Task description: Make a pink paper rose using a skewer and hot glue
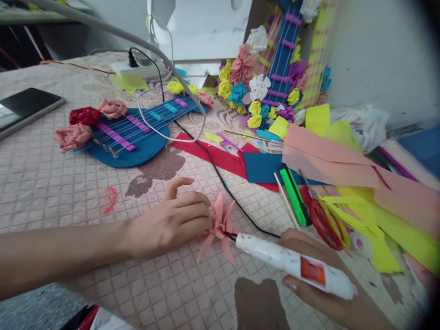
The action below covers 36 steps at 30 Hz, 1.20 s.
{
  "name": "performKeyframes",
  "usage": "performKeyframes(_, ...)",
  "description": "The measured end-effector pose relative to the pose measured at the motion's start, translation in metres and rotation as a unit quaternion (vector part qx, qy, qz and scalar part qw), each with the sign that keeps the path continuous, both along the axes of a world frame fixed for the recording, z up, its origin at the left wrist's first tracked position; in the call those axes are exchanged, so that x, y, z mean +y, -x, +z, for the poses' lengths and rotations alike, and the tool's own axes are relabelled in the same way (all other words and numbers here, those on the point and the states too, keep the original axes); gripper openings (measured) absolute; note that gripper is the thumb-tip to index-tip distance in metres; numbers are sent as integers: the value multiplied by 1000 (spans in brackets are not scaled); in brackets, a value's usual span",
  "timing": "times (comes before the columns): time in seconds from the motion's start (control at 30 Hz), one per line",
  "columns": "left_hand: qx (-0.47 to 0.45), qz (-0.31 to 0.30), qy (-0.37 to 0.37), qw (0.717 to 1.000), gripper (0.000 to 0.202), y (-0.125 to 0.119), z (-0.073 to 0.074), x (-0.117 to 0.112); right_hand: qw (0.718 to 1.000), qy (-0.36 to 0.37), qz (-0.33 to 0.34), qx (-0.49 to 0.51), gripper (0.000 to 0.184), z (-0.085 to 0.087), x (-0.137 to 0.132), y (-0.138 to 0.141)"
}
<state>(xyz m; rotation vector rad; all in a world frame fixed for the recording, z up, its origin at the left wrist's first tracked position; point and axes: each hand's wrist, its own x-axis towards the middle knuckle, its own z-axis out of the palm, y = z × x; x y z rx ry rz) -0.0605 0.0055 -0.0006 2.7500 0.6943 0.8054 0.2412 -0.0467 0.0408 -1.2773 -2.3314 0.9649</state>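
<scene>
A pink paper flower (220,225) with pointed petals rests low over the tablecloth, in front of me. My left hand (175,219) is closed at its left side, fingers curled against the petals and one finger raised. From the right, my right hand (319,261) grips a white pen-shaped glue gun (275,253) with an orange-red patch. Its thin dark tip points left and meets the flower near its centre. My left fingertips are partly hidden behind the petals. Some of my right fingers are hidden behind the white body.
A blue paper guitar (137,133) with paper roses lies back left. Red-handled scissors (325,217), a green box cutter (294,197) and pink paper strips (330,158) lie at right. A black cable (220,176) crosses the table; a white cable (137,42) arches above. A phone (27,110) lies left.
</scene>
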Motion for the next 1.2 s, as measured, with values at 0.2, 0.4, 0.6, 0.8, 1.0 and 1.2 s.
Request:
performKeyframes(0.2,4,8,17,1000,16,-2,0,1,998,-33,-46,32,13,-4,0,-5)
performKeyframes(0.4,-10,8,34,999,15,-5,-3,2,972,-139,-188,-14,18,-5,20,-4)
performKeyframes(0.6,-25,21,45,998,14,-7,-4,0,940,-196,-277,-13,31,-12,100,15)
performKeyframes(0.8,-24,33,47,998,14,-8,-1,0,924,-260,-280,2,32,-36,195,46)
performKeyframes(1.0,-34,33,44,998,16,-9,-4,-1,919,-284,-273,4,28,-65,228,62)
performKeyframes(1.2,-31,33,46,998,13,-10,-4,-1,924,-281,-261,4,26,-65,224,45)
